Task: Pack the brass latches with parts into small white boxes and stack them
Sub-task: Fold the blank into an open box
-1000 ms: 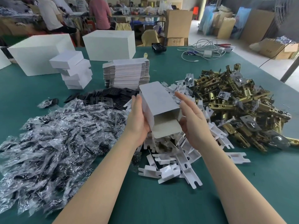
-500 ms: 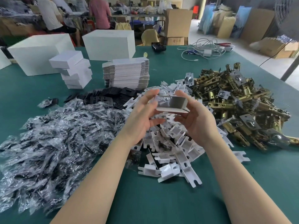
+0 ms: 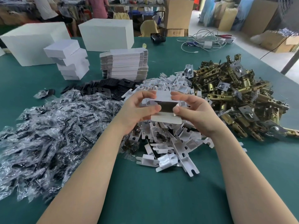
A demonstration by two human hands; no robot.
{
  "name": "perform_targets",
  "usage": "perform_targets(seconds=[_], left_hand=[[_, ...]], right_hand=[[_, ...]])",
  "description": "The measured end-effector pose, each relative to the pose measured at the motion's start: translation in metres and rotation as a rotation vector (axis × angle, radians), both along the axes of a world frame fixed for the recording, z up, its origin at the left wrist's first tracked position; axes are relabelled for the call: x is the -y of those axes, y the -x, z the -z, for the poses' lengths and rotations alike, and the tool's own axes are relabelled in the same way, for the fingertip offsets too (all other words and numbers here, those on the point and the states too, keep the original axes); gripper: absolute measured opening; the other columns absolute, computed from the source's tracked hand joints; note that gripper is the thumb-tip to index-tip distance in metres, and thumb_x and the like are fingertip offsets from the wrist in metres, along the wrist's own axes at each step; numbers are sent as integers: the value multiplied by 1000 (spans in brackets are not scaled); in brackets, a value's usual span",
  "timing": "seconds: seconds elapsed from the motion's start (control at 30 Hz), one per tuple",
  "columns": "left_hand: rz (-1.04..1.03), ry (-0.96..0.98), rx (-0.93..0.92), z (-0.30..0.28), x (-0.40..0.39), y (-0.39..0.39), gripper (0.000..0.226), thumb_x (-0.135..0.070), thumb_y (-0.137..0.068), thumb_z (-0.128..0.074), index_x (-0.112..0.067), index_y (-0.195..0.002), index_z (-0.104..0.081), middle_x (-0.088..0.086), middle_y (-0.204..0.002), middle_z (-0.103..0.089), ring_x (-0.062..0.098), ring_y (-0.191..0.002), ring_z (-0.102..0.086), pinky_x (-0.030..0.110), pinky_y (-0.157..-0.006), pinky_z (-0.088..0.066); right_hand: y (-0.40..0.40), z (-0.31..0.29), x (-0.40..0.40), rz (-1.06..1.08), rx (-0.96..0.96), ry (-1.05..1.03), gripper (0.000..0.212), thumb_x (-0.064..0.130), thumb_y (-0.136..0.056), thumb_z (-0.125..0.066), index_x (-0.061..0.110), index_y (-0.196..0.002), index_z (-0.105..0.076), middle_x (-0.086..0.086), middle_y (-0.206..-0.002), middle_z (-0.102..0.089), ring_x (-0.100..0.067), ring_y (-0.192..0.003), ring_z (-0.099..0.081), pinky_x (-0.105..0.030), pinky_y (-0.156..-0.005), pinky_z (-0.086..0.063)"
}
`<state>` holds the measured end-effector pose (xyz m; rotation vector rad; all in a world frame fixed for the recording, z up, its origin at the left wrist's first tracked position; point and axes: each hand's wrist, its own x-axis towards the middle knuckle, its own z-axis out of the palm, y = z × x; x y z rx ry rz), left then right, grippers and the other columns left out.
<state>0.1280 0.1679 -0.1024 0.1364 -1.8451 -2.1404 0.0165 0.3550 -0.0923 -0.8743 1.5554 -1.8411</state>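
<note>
One small white box [image 3: 165, 109] sits in the middle of the frame, lifted above the counter [image 3: 153, 191] and held between both hands, its open mouth turned toward the camera with a flap hanging at the lower edge. The left hand [image 3: 137, 110] grips its left end, thumb in front and fingers [image 3: 146, 94] curled over the top; the right hand [image 3: 192, 110] pinches the right end the same way. The inside looks dark and empty, though the view is too dim to be sure.

Judging by this, the step in hand is forming the carton, with no latch loaded yet. The next move likely calls for freeing one hand to fetch a latch while the other keeps the mouth open.

Directly beneath lies a heap of white card inserts [image 3: 169, 143]. The brass latches [image 3: 234, 97] are piled at the right of the frame, bagged parts [image 3: 48, 135] spread across the left, and black plates [image 3: 103, 88] lie just above those. Toward the upper left stand flat box blanks [image 3: 124, 63] and a stack of finished boxes [image 3: 69, 60].
</note>
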Motion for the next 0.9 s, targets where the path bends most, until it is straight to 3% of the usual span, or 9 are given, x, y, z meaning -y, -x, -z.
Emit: perform_targets(seconds=[0.23,0.37,0.43,0.53,0.6,0.67,0.77,0.83,0.9], left_hand=[[-88,204,-59,8,-7,6,25,-36,-61,-85,-42,-83,-74,-28,-119,-64,15,-91,-71,36,-81,-61],[-90,190,-114,8,-12,7,23,-38,-71,-81,-43,-93,-77,-20,-128,-64,4,-99,-67,29,-84,-59],[-91,167,-117,7,-13,6,24,-39,-75,-78,-42,-99,-77,-18,-130,-64,-2,-104,-66,25,-83,-57],[-126,105,-101,7,-14,6,27,-41,-76,-77,-40,-102,-77,-17,-125,-67,9,-106,-68,33,-78,-61],[-152,64,-101,8,-14,6,29,-41,-75,-79,-39,-104,-76,-13,-121,-69,14,-101,-70,37,-77,-62],[-181,-5,-117,8,-15,7,30,-40,-74,-80,-37,-103,-76,-7,-119,-70,12,-93,-69,31,-68,-60],[-212,-70,-148,8,-14,8,24,-39,-73,-80,-38,-97,-76,-8,-123,-69,8,-92,-68,29,-71,-57],[-225,-62,-163,9,-14,8,23,-38,-73,-80,-39,-96,-76,-11,-127,-67,13,-104,-68,35,-77,-59],[-227,-63,-165,9,-15,8,24,-37,-72,-80,-38,-96,-77,-14,-128,-67,15,-112,-66,31,-75,-59]], right_hand=[[-4,4,6,259,-279,-40,24,4,-83,-75,27,-85,-71,6,-125,-67,-19,-76,-72,-42,-74,-59],[-2,8,8,319,-243,44,22,1,-87,-69,24,-88,-71,0,-122,-69,-7,-97,-70,-38,-80,-59],[0,11,8,327,-216,54,20,4,-88,-69,23,-92,-71,2,-120,-70,-4,-95,-69,-33,-80,-59],[-1,10,10,290,-136,74,15,16,-94,-65,27,-99,-74,6,-111,-73,-7,-87,-70,-24,-71,-56],[-2,8,13,251,-48,94,20,24,-101,-55,29,-106,-73,8,-114,-72,-10,-79,-70,-23,-66,-56],[-3,7,13,208,-23,99,28,11,-102,-50,28,-116,-67,7,-124,-68,-14,-92,-70,-29,-74,-59],[-5,9,10,166,-254,20,58,-14,-91,-52,34,-122,-59,18,-130,-60,-17,-109,-67,-47,-91,-56],[-8,7,11,134,-309,16,63,-15,-87,-60,38,-120,-58,22,-130,-59,-16,-98,-72,-50,-83,-55],[-12,5,14,162,-316,61,59,-12,-83,-68,35,-117,-58,20,-128,-60,-17,-91,-73,-43,-76,-59]])
